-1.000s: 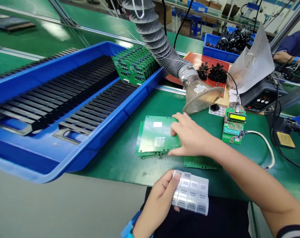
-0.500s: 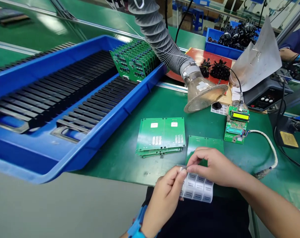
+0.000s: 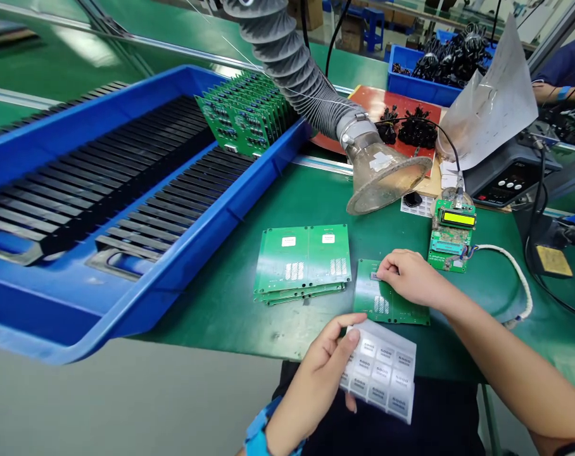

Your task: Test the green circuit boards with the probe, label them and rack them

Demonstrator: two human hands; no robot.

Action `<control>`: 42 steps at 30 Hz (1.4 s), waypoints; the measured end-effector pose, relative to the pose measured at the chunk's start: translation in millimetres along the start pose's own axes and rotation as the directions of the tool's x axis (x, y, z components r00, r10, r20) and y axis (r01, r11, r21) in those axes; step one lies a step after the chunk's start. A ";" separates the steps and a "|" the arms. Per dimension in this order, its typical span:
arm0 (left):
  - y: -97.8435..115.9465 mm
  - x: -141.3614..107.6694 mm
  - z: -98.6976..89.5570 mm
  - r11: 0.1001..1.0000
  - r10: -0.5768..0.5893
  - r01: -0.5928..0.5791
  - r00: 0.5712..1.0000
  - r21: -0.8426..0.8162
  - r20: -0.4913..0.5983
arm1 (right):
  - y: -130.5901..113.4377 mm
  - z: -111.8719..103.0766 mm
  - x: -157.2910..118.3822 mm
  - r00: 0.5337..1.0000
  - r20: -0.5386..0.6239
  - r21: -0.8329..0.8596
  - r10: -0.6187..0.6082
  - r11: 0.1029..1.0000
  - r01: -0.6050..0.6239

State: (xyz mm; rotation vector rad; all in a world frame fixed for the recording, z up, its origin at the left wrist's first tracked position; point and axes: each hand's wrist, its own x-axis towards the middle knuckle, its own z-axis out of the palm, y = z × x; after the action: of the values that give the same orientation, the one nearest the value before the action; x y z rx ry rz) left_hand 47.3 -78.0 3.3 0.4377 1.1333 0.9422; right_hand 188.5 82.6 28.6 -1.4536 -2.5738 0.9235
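On the green benchtop [image 3: 216,304], right of the board stack [image 3: 306,263], a label [image 3: 373,276] is pinched by the right hand [image 3: 413,277] at a circuit board [image 3: 398,305], while front-right of the stack a label sheet [image 3: 381,368], presumably light, limp and best held edgewise, is gripped by the left hand [image 3: 320,372].

label [image 3: 373,276] partly behind right fingers [image 3: 387,268], tray [image 3: 221,221] cut off left, hose [image 3: 287,60] cropped above

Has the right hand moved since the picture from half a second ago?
Yes: judged against the green board under it, the right hand moved forward, away from the label sheet.
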 end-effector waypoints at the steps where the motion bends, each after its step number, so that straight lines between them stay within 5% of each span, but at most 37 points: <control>1: 0.1 -0.6 -0.2 0.999 -0.020 0.020 1.000 -0.025 0.019 | -1.1 3.4 -0.3 1.000 -0.011 -0.024 -0.007 1.000 0.007; 8: 2.5 -1.7 -4.8 0.981 -0.121 0.155 0.960 -0.116 0.252 | -6.8 10.0 -9.8 0.970 -0.189 -0.294 -0.156 0.951 0.095; 11: -1.1 -0.9 -8.1 0.968 -0.136 0.196 0.934 -0.154 0.330 | 5.4 -6.9 -16.6 0.944 -0.253 -0.180 -0.214 0.969 0.171; 15: -6.3 -1.7 -12.8 0.936 -0.140 0.256 0.901 -0.242 0.411 | 34.1 -27.3 -27.0 0.987 -0.054 0.150 -0.153 0.976 0.160; 18: -7.0 -2.2 -14.8 0.906 -0.131 0.290 0.885 -0.309 0.446 | 46.9 -24.9 -31.0 0.992 0.059 0.180 -0.114 0.978 0.102; 28: -3.1 -4.1 -18.1 0.905 -0.060 0.293 0.804 -0.307 0.591 | 28.2 -7.8 -49.7 0.952 -0.178 -0.235 -0.251 0.950 0.206; 31: -1.9 -6.7 -17.9 0.935 -0.072 0.254 0.820 -0.247 0.568 | 26.8 -4.8 -57.0 0.952 -0.021 -0.230 -0.307 0.928 0.294; 35: 0.0 -11.9 -17.9 0.965 -0.028 0.141 0.894 -0.222 0.446 | 26.4 -19.5 -62.2 0.950 0.141 -0.225 -0.277 0.926 0.304; 39: 0.0 -14.7 -21.2 0.969 -0.043 0.134 0.919 -0.209 0.391 | -0.3 -50.3 -50.5 0.937 0.149 -0.153 -0.318 0.928 0.339; 42: -0.5 -13.9 -20.1 0.974 -0.042 0.115 0.938 -0.195 0.345 | -40.3 -45.5 -18.4 0.896 0.065 -0.149 -0.440 0.883 0.444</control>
State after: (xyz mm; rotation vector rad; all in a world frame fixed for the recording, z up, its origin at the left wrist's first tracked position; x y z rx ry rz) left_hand 27.8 -92.6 2.9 0.3600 0.7226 0.8668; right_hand 182.3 74.2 91.2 -0.8075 -2.8722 0.6883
